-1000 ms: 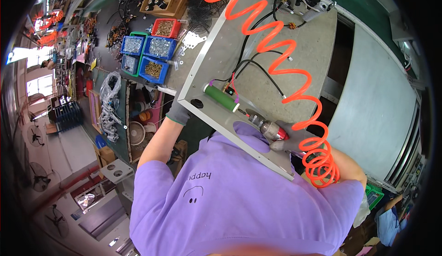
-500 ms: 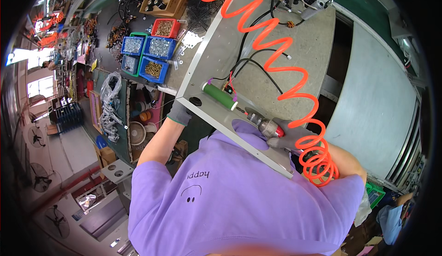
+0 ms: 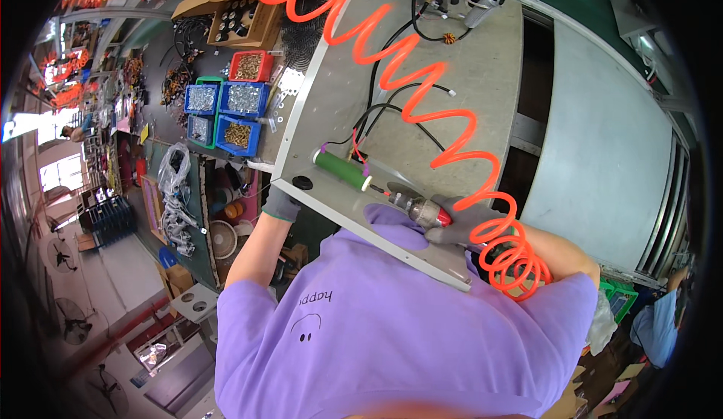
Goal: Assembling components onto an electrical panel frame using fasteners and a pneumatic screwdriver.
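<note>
My right hand (image 3: pixel 471 222), in a dark grey glove, is wrapped round a pneumatic screwdriver (image 3: pixel 422 210) with a red collar. Its bit points left, meeting the white end of a green cylindrical resistor (image 3: pixel 343 170), or stopping very near it. The resistor has purple-sleeved terminals and lies inside a grey sheet-metal housing (image 3: pixel 376 240), along the near wall. At that wall's left corner is my gloved left hand (image 3: pixel 282 204), against the outside just below a black grommet (image 3: pixel 302 183). The housing hides its fingers.
An orange coiled air hose (image 3: pixel 433 110) hangs across the housing to the screwdriver. Black cables (image 3: pixel 392 106) run inside. Blue bins (image 3: pixel 245 98) and a red bin (image 3: pixel 251 66) of small fasteners stand at the left, near an open cardboard box (image 3: pixel 245 24). Another person (image 3: pixel 654 329) is at far right.
The view has shifted, so the housing and bins sit further left in it. Both hands keep their places on the housing and screwdriver, with the bit still at the resistor's end.
</note>
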### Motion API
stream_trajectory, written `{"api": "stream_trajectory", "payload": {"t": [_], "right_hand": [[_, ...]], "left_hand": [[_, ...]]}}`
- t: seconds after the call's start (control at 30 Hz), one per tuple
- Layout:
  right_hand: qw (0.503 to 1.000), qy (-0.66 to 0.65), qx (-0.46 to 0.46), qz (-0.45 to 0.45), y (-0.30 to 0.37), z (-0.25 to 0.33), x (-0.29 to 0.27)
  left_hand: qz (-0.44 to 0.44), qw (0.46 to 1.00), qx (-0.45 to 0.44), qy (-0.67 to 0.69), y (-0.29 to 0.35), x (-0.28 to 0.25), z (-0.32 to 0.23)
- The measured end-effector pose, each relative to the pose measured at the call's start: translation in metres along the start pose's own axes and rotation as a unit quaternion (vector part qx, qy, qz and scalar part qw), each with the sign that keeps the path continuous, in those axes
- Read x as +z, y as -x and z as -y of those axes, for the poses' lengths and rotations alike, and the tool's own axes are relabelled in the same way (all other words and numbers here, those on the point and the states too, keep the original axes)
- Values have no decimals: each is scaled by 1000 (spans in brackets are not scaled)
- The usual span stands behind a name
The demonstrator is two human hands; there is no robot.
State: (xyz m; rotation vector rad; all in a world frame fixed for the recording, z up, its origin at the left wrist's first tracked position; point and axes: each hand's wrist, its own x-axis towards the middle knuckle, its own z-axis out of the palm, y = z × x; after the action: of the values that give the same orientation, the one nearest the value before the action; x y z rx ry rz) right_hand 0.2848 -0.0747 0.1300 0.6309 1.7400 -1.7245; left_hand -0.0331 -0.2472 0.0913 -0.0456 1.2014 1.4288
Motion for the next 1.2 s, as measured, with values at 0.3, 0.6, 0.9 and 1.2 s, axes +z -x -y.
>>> {"api": "stream_trajectory", "payload": {"t": [0.3, 0.6, 0.9, 1.2], "right_hand": [[1000, -8, -29, -1, 5, 4, -3], [999, -10, -27, -25, -2, -7, 5], [999, -13, -23, -24, -1, -6, 4], [999, 11, -27, -40, 4, 2, 2]], "left_hand": [[-24, 999, 1, -47, -3, 7, 0], [27, 999, 9, 25, -10, -4, 2], [45, 999, 17, 26, -15, -20, 4], [-8, 1000, 20, 0, -16, -22, 6]]}}
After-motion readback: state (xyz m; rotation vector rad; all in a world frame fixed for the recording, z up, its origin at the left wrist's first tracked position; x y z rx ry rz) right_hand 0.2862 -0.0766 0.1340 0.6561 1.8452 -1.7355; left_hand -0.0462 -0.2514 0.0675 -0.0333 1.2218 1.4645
